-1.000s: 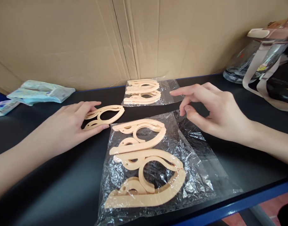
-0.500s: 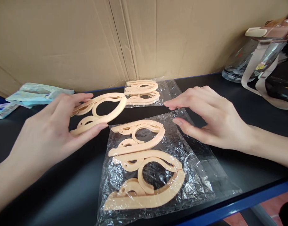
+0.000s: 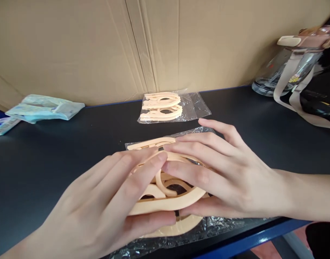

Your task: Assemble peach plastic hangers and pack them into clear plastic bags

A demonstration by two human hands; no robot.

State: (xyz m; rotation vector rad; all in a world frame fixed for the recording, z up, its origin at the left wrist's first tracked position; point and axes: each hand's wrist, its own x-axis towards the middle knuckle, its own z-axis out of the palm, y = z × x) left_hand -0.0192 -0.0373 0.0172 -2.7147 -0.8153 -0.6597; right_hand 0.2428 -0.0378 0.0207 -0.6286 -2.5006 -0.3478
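Between my two hands is a beige folding hanger (image 3: 165, 204), folded up and held just above a clear plastic bag (image 3: 219, 223). My left hand (image 3: 100, 201) grips its left end, thumb below and fingers on top. On the other end my right hand (image 3: 230, 180) closes in the same way, and the fingertips of both hands meet at the upper arm. Underneath, partly covered by my hands, more folded beige hangers (image 3: 182, 226) lie in the bag. Part of another hanger (image 3: 147, 143) shows beyond my fingers.
A second clear bag (image 3: 192, 104) with several beige hangers lies farther back on the black tabletop (image 3: 105, 133), near a cardboard wall (image 3: 81, 46). Tissue packs (image 3: 43, 108) sit at the left. A clear bottle (image 3: 273, 75) with a strap stands at the right.
My left hand has brought the hanger right and nearer, over the bag. My right hand has moved in and taken hold of its other end.
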